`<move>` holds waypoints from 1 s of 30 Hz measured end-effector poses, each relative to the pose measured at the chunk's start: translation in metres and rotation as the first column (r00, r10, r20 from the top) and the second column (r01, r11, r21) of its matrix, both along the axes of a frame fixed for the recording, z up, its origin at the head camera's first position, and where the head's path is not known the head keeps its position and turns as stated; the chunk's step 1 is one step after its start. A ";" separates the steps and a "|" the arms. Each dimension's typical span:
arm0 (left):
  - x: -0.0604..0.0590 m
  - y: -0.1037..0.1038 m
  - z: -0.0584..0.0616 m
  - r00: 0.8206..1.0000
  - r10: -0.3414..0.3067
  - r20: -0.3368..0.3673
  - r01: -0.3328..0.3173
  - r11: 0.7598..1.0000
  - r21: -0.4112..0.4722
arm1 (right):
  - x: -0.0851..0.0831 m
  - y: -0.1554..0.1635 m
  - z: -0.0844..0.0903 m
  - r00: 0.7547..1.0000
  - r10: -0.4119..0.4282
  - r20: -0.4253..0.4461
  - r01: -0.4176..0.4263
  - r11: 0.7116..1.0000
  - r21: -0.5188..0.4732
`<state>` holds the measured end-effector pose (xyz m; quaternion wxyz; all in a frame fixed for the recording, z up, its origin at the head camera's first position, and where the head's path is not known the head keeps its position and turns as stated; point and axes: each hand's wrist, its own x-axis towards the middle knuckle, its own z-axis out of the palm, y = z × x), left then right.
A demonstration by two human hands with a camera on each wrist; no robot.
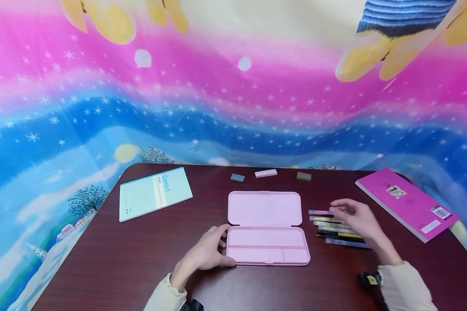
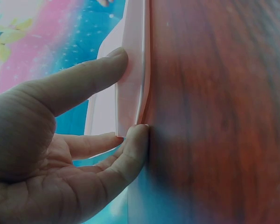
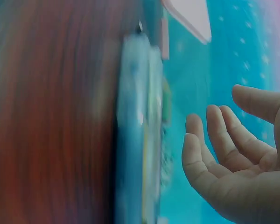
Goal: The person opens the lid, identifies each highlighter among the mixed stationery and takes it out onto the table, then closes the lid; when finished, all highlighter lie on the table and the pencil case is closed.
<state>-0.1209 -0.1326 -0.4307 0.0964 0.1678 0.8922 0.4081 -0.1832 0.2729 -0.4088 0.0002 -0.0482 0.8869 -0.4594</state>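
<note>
A pink pencil case is lying open near the middle of the dark wooden desk, its lid folded back toward the far side and its tray sitting nearer the person. The left hand is resting against the tray's left end; in the left wrist view the thumb and a fingertip are pressing on the thin pink edge, the fingers lying fairly straight rather than curling round it. The right hand is hovering just above a row of pens lying side by side right of the case. Its fingers are loosely spread and relaxed, and the right wrist view shows the open palm holding nothing; whether a fingertip is touching the far pen cannot be told.

Three small erasers are sitting in a line beyond the case: a grey-blue eraser, a pale pink eraser and a green-pink eraser. A light blue notebook is lying at the far left, and a magenta book at the far right. A bright starry cloth is hanging behind the desk.
</note>
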 end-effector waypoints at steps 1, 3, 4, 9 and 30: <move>0.000 0.000 0.000 1.000 0.002 0.000 -0.002 1.000 0.000 | -0.003 -0.007 -0.001 1.000 0.015 0.010 -0.014 1.000 -0.019; 0.000 -0.001 0.000 1.000 0.003 -0.001 -0.003 1.000 0.000 | -0.009 -0.020 -0.001 0.999 0.036 0.039 -0.034 0.998 -0.047; 0.000 -0.001 0.000 1.000 0.004 0.000 -0.004 1.000 0.000 | -0.012 -0.025 -0.001 0.997 0.049 0.054 -0.046 0.997 -0.057; 0.000 0.000 0.000 1.000 0.007 0.002 -0.007 1.000 -0.008 | -0.023 -0.047 -0.001 0.990 0.093 0.107 -0.085 0.993 -0.077; 0.000 0.001 0.002 1.000 0.002 -0.002 -0.002 1.000 -0.007 | -0.013 -0.067 -0.002 0.990 0.085 -0.111 -0.084 0.996 0.019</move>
